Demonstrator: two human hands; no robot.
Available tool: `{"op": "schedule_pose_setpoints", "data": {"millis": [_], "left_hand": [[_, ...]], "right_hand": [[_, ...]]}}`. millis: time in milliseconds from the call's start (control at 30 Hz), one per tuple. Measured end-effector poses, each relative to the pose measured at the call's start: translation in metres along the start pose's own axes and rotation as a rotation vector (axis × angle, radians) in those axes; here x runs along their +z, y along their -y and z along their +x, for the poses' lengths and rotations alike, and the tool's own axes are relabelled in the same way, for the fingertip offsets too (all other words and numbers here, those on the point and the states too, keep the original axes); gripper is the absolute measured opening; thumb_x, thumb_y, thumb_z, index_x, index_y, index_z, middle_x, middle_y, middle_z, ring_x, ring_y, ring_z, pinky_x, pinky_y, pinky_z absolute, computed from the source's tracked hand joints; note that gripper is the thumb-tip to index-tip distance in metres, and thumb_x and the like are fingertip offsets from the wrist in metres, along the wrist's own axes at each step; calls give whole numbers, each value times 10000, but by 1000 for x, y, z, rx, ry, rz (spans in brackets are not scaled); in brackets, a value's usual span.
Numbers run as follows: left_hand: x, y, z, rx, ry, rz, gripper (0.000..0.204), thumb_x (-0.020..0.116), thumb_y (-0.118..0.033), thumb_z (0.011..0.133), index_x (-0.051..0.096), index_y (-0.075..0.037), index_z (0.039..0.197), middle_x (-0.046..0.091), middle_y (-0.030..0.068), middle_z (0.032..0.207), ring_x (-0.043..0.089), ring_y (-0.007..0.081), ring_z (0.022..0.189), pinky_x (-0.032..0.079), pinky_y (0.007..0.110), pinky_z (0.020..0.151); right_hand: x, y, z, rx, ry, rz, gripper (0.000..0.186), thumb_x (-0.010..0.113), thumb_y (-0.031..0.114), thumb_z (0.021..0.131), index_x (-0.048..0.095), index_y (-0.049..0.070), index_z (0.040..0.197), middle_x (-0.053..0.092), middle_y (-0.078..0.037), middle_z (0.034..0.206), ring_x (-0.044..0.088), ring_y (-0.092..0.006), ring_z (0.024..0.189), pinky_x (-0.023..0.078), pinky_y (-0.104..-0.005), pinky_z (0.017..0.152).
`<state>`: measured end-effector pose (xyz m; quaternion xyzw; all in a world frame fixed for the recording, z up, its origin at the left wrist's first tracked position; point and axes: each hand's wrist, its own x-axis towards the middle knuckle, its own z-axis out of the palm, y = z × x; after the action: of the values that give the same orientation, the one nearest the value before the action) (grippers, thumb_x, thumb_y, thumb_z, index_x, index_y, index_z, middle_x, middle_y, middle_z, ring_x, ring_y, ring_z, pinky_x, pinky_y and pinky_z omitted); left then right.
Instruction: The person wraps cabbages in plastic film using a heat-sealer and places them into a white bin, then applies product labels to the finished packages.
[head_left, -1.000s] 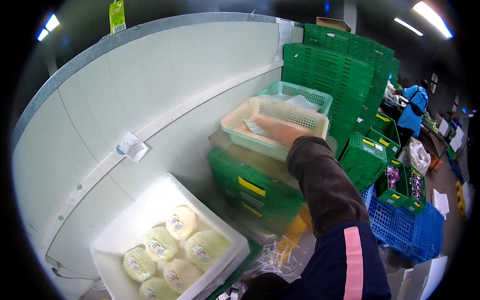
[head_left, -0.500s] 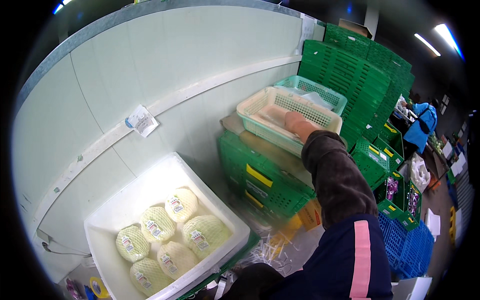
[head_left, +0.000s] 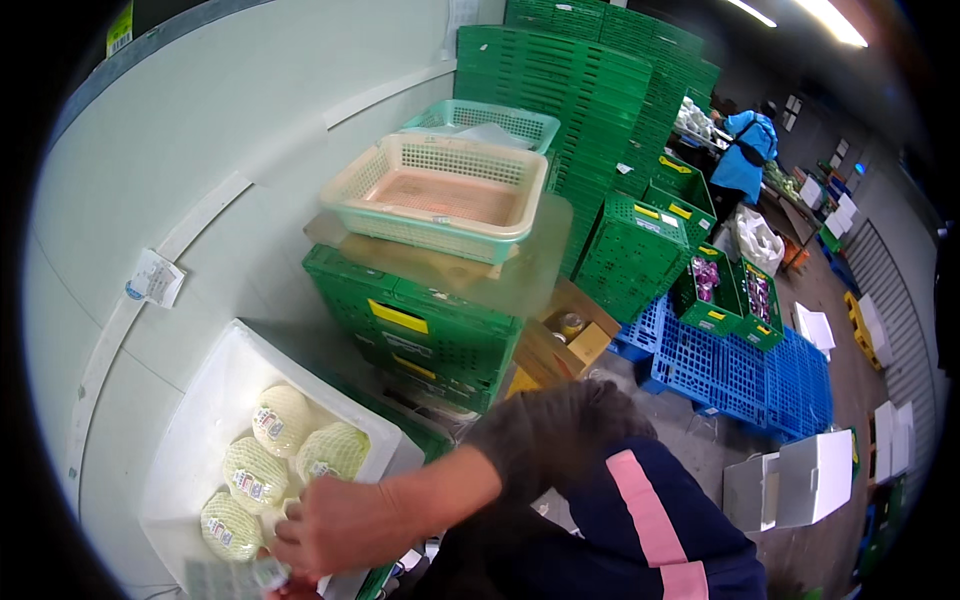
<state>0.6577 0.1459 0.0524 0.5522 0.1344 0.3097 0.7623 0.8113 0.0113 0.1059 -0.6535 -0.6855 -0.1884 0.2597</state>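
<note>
1. Just beyond and left of the right hand [head_left: 345, 530], a white foam box [head_left: 215, 415] holds rounded, pale green produce [head_left: 253, 475] in foam nets; four pieces show well, with a sliver of another by the knuckles.
2. Farther ahead of the hand, a cream basket [head_left: 445, 195] sits on stacked green crates [head_left: 370, 330], its pinkish floor bare; behind it, a turquoise basket [head_left: 515, 117] contains clear film [head_left: 490, 134].
3. Against the left side of the right hand's fingertips is a small pale-green, translucent sheet [head_left: 225, 580], blurred and cut by the lower edge. The netted pieces bear whitish printed labels.
4. The right hand is narrow, fingers curled; blur hides whether it grips the sheet. A reddish bit of finger shows below it, but I cannot tell whether that is the left hand, or how the left hand is set.
5. Between the viewer and the box, the right hand and forearm hide its near right part.
6. Ahead and right of the hand are an open cardboard box [head_left: 535, 350], blue pallets [head_left: 710, 360] and small green crates of purple goods [head_left: 705, 280]; farther off, a person in blue [head_left: 745, 155].
</note>
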Motion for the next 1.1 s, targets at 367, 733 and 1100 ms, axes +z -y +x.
{"op": "schedule_pose_setpoints", "data": {"millis": [367,733,1100], "left_hand": [[-31,21,-9,-120,-196,-210,487,532,-168,923,415,47,1345,534,172,1271,605,295,1047,495,447,899],[-86,6,-60,-151,-424,-239,174,581,-57,921,616,74,1029,689,153,927,686,214,741,586,324,635],[-137,1,-108,141,-974,-257,157,558,-93,936,588,4,1056,675,107,948,666,183,732,559,288,597]], "right_hand": [[46,33,-33,839,200,940,416,716,216,792,580,103,1168,660,-38,857,618,-143,649,486,-287,599],[67,67,1,852,520,1026,324,724,67,805,616,68,1110,620,-6,793,542,-32,618,430,-198,552],[92,54,17,801,789,1274,291,731,140,813,643,-29,1033,647,-36,738,600,-64,621,460,-219,566]]}}
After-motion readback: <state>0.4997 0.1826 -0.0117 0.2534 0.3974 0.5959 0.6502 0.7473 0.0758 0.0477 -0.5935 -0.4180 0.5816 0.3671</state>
